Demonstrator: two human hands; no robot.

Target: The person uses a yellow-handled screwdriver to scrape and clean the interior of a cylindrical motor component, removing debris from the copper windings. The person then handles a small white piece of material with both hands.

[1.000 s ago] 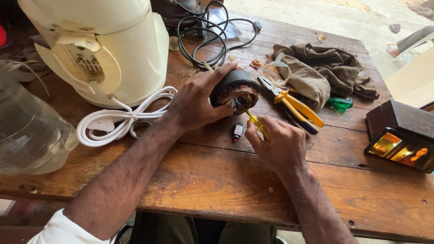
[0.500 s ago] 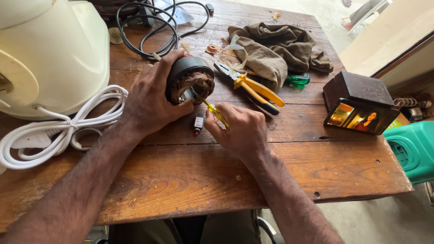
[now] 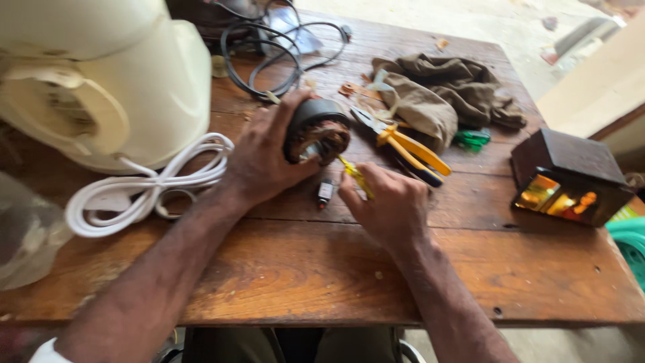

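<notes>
The left hand [image 3: 265,158] holds a round black motor part [image 3: 316,131] on the wooden counter [image 3: 302,269]. Its fingers wrap around the dark casing, and the open end with brown wire coils faces the right hand. The right hand [image 3: 393,205] sits just beside it. Its fingers are closed tight on a thin yellow tool [image 3: 355,176], and the tip of the tool points into the open end of the motor part. A small black piece [image 3: 325,192] lies on the counter between the two hands.

Yellow-handled pliers [image 3: 410,148] lie just behind the right hand, next to a crumpled brown cloth [image 3: 437,94]. Something small and green [image 3: 472,138] rests by the cloth. A dark box with a shiny orange side [image 3: 568,176] stands near the right edge of the counter. On the left stands a big cream-coloured machine [image 3: 114,81], with a bundled white cord [image 3: 144,185] in front of it. A black cord [image 3: 269,57] is looped at the back of the counter.
</notes>
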